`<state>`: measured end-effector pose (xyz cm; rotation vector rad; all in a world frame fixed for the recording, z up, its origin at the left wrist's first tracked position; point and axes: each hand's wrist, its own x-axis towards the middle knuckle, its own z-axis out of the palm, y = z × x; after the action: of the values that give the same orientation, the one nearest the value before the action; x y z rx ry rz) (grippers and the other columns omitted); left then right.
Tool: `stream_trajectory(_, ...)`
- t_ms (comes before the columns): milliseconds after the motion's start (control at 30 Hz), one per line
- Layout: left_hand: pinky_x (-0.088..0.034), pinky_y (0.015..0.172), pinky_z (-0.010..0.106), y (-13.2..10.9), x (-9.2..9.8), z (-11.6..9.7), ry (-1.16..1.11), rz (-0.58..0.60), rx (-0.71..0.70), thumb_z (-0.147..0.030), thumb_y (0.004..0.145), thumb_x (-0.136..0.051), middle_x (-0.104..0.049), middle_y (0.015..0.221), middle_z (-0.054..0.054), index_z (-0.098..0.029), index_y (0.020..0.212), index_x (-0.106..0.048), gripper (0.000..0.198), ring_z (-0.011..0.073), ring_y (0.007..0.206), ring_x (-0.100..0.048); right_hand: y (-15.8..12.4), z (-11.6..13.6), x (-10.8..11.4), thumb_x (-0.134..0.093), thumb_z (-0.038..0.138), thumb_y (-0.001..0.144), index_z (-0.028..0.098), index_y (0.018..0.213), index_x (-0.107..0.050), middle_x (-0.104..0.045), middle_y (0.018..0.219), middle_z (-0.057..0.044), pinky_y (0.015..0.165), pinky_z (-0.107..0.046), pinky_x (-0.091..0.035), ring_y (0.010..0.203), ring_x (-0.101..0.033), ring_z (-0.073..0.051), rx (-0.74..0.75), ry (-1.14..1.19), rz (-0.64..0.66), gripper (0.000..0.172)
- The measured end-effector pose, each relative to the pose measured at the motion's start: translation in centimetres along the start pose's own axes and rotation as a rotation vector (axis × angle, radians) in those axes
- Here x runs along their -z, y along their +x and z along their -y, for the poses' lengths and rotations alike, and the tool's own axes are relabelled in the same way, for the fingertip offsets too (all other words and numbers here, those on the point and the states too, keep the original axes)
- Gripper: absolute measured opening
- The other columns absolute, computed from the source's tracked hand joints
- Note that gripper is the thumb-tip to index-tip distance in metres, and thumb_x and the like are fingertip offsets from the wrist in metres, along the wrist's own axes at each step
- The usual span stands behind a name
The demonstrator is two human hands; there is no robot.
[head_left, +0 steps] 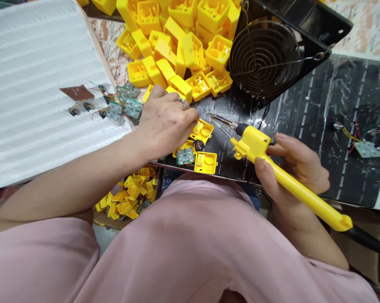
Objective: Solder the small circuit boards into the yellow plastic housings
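A: Let us put the open yellow cases (205, 163) at the centre of a clock. What is at ten o'clock?

B: The white sheet (35, 84), and on its border some wired circuit boards (133, 108). The wrist of the left hand (167, 120) is just beside them, so a backward pull could catch a wire.

A: And the fingers of this hand?

B: They are curled close together, also toward ten o'clock but very near the cases. Whether they hold something, I cannot tell; it is hidden.

A: In the centre?

B: The cases lie near the edge of the black table (322, 105), with a small green board (185, 156) among them. A careless push toward six o'clock could drop one.

A: At one o'clock?

B: The metal tip of the soldering iron (256, 143), near the left fingertips but apart. If it is hot, one slip could burn skin or melt plastic.

A: Who controls it?

B: The right hand (294, 168), between three and four o'clock, thumb and fingers around the handle. This grip is well behind the tip, so a small wrist turn could swing it much.
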<state>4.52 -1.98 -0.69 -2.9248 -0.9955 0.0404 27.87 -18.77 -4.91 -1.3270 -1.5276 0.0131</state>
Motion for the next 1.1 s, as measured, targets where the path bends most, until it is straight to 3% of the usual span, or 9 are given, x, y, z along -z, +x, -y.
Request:
stream_trajectory(167,-0.046,0.085,0.048,0.1,-0.4,0.3,0.042,-0.023,-0.030,-0.036,0.112,-0.040,-0.067,0.074,0.004,-0.023,0.086,-0.071,0.043,0.0239,0.089,-0.063,0.2,0.7,-0.2,-0.087,0.025,0.090,0.031,0.140,-0.071,-0.085,0.107,-0.002,0.069,-0.031,-0.071,0.078,-0.082,-0.020,-0.007,0.019,0.061,0.053)
stream_trajectory(300,-0.045,0.080,0.047,0.0,-0.5,0.4,0.062,-0.013,-0.060,-0.036,0.112,-0.039,-0.072,0.084,0.006,-0.023,0.091,-0.072,0.041,0.0259,0.092,-0.064,0.6,0.7,-0.4,-0.091,0.019,0.085,0.025,0.119,-0.076,-0.084,0.093,-0.001,0.062,-0.028,-0.070,0.072,-0.081,-0.019,0.063,0.127,0.073,0.037)
stream_trajectory(433,-0.045,0.082,0.043,-0.2,-1.0,0.5,-0.011,-0.068,-0.066,-0.033,0.110,-0.045,-0.068,0.079,0.004,-0.021,0.087,-0.070,0.036,0.0231,0.091,-0.062,1.2,0.9,-0.6,-0.093,0.017,0.084,0.025,0.097,-0.072,-0.081,0.080,0.002,0.053,-0.026,-0.066,0.065,-0.079,-0.018,0.133,0.096,0.120,0.026)
stream_trajectory(633,-0.049,0.090,0.044,-0.2,-1.0,0.2,-0.100,-0.039,-0.006,-0.031,0.108,-0.046,-0.070,0.086,0.007,-0.020,0.090,-0.072,0.033,0.0269,0.101,-0.066,1.8,1.3,-0.6,-0.092,0.023,0.088,0.023,0.095,-0.067,-0.080,0.080,0.003,0.050,-0.024,-0.061,0.064,-0.077,-0.016,0.208,0.008,0.177,0.026)
stream_trajectory(867,-0.052,0.081,0.042,-0.6,-1.6,0.7,-0.104,-0.109,-0.060,-0.030,0.107,-0.046,-0.071,0.083,0.009,-0.023,0.095,-0.076,0.033,0.0286,0.098,-0.069,1.9,1.5,-0.1,-0.091,0.029,0.089,0.026,0.097,-0.069,-0.080,0.083,0.003,0.054,-0.026,-0.062,0.067,-0.077,-0.016,0.168,-0.057,0.227,0.024)
stream_trajectory(1100,-0.053,0.081,0.044,-0.3,-1.4,0.5,-0.132,-0.055,-0.009,-0.031,0.107,-0.044,-0.071,0.083,0.010,-0.023,0.095,-0.077,0.036,0.0294,0.098,-0.069,2.1,1.8,0.4,-0.092,0.024,0.088,0.024,0.100,-0.068,-0.080,0.084,0.003,0.056,-0.023,-0.061,0.069,-0.076,-0.013,0.196,-0.045,0.256,0.027)
